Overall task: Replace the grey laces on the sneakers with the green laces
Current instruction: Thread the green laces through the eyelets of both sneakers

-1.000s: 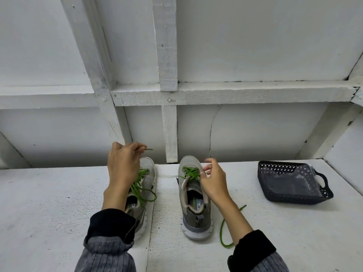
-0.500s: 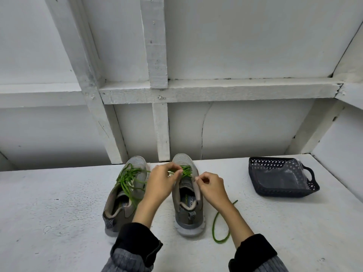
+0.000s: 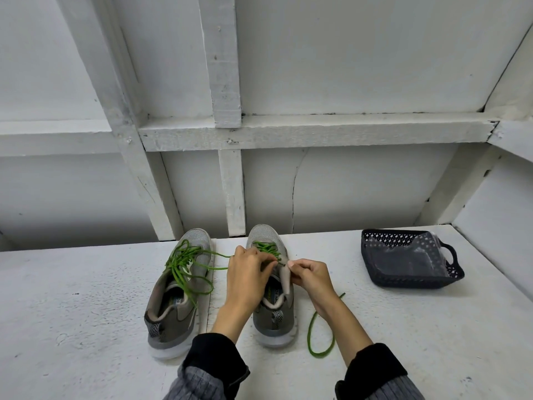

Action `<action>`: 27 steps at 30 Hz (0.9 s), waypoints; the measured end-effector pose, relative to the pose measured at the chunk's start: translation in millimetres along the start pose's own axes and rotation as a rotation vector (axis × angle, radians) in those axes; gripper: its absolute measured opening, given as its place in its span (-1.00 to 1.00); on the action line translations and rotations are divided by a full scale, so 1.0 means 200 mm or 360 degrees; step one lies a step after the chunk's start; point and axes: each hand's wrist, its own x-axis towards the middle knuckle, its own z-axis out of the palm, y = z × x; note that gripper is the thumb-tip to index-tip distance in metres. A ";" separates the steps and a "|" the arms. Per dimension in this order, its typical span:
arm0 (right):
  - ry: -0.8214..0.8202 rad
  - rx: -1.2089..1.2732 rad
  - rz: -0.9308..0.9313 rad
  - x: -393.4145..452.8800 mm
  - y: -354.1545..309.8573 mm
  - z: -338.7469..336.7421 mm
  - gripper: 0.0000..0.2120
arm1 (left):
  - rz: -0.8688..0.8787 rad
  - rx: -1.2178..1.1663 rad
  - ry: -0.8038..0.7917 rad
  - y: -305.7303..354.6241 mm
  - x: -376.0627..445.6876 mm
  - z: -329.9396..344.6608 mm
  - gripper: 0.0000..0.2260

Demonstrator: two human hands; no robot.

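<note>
1. Our left hand [image 3: 248,272] reaches over the right sneaker [image 3: 272,287], fingers curled, its grip pinching the green lace [image 3: 266,249] at the eyelets.
2. Our right hand [image 3: 310,274] sits just right of that sneaker's tongue, grip clenched on the lace's dark tip.
3. A loose length of green lace [image 3: 314,336] loops on the tabletop [image 3: 72,298] right of the right sneaker, partly hidden under our right forearm.
4. The left sneaker [image 3: 176,293] stands just left of it, a second green lace [image 3: 187,267] piled loose on top.
5. A dark basket [image 3: 409,259] lies well to the right.
</note>
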 end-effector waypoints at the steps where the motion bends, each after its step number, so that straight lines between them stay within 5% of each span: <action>1: -0.0012 0.0009 -0.0003 0.00 0.00 0.00 -0.88 | 0.0003 0.0017 -0.0020 0.00 0.00 0.01 -0.84; 10: -0.0050 0.0049 -0.0010 0.01 0.02 -0.01 -0.85 | 0.0126 0.0236 -0.0161 0.02 0.03 0.00 -0.79; 27: -0.0084 0.0082 -0.0099 -0.05 -0.02 0.01 -0.93 | -0.0156 -0.0089 -0.0080 -0.03 0.05 0.05 -0.94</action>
